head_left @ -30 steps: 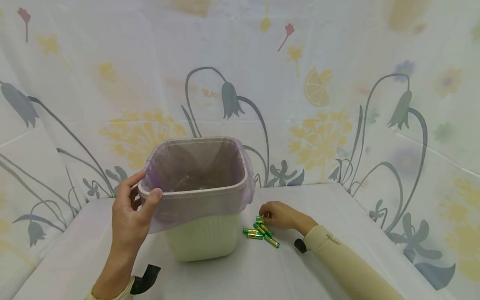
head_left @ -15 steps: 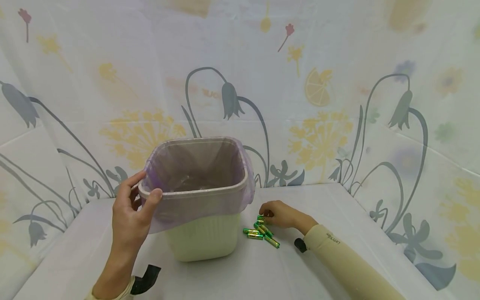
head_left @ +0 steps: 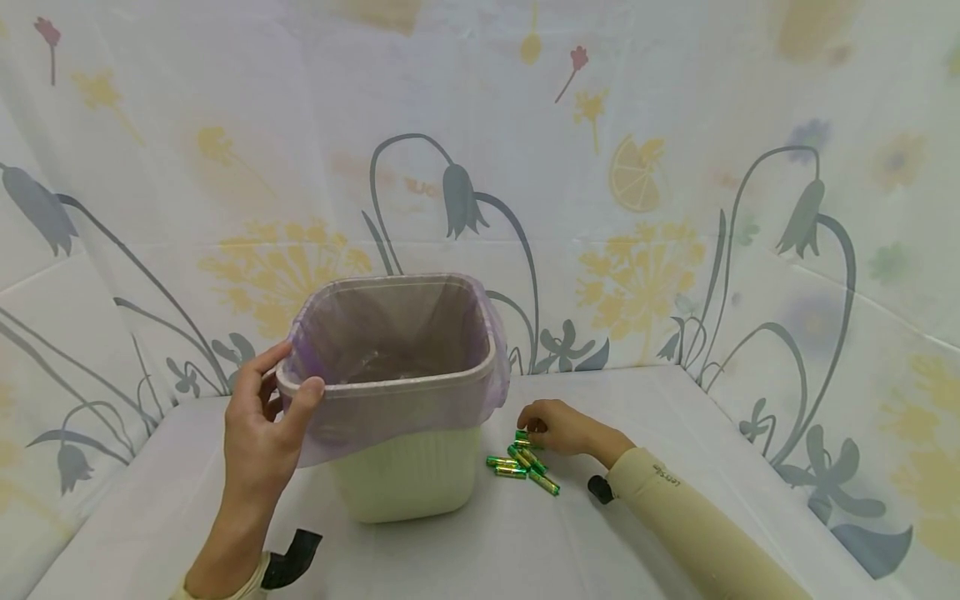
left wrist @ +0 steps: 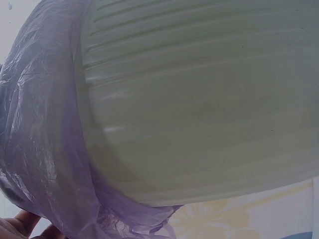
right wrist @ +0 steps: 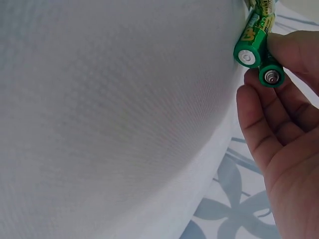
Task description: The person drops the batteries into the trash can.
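A pale green waste bin point(head_left: 408, 479) stands left of the middle of the table, a thin purple bin liner point(head_left: 390, 417) folded over its rim. My left hand point(head_left: 262, 425) grips the rim at its near left corner, with the thumb on the front edge. To the right of the bin lies a small heap of green and gold batteries point(head_left: 543, 482). At the heap's far end, my right hand point(head_left: 566, 431) pinches one battery point(right wrist: 271, 75) between thumb and fingers. Another battery point(right wrist: 249, 47) lies right against it in the right wrist view.
A white cloth point(head_left: 600, 542) covers the table. Behind it and at both sides hangs a flower-printed curtain point(head_left: 540, 208). The bin's ribbed side point(left wrist: 199, 109) fills most of the left wrist view, with the liner bunched at its rim.
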Demonstrator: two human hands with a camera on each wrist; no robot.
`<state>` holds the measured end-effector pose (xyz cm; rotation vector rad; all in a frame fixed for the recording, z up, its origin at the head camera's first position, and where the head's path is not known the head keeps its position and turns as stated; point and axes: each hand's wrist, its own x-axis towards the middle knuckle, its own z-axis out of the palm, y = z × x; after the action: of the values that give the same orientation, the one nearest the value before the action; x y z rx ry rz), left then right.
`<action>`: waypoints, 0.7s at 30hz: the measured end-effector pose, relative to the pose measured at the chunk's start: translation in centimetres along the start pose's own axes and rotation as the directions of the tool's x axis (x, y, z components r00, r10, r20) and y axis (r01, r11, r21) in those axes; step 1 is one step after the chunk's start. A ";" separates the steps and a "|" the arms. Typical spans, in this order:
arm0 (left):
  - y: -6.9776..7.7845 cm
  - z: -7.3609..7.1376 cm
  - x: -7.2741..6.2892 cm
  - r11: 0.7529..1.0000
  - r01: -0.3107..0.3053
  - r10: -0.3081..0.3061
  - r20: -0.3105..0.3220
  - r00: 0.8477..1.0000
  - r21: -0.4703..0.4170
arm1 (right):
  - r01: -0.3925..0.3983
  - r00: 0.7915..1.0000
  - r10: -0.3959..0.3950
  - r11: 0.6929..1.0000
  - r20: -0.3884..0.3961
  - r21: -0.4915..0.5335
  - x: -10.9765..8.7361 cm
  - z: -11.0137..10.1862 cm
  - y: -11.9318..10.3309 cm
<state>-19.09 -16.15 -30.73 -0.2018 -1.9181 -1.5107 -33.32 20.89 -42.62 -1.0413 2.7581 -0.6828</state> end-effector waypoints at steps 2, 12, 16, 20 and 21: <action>0.0 0.0 0.0 1.000 -0.001 0.001 0.000 1.000 -0.003 | 0.004 1.000 -0.004 1.000 -0.006 0.000 0.0 0.0 0.0; -0.2 0.0 0.1 1.000 -0.002 0.002 0.010 1.000 -0.005 | -0.004 1.000 0.004 1.000 -0.031 -0.019 -0.2 0.3 0.4; -0.2 0.0 0.0 1.000 0.005 -0.005 0.010 1.000 0.000 | 0.003 1.000 -0.004 1.000 -0.031 -0.024 -0.1 0.4 0.4; -0.1 0.0 0.0 1.000 0.005 -0.005 0.009 1.000 -0.001 | 0.005 0.999 -0.006 1.000 -0.033 -0.031 -0.1 0.3 0.3; -0.1 0.0 0.0 1.000 0.004 -0.004 0.008 1.000 -0.001 | 0.006 0.999 -0.007 0.999 -0.034 -0.034 -0.1 0.3 0.3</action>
<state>-19.15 -16.22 -30.83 -0.2053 -1.9252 -1.5157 -33.32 21.04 -43.02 -1.0554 2.8057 -0.6635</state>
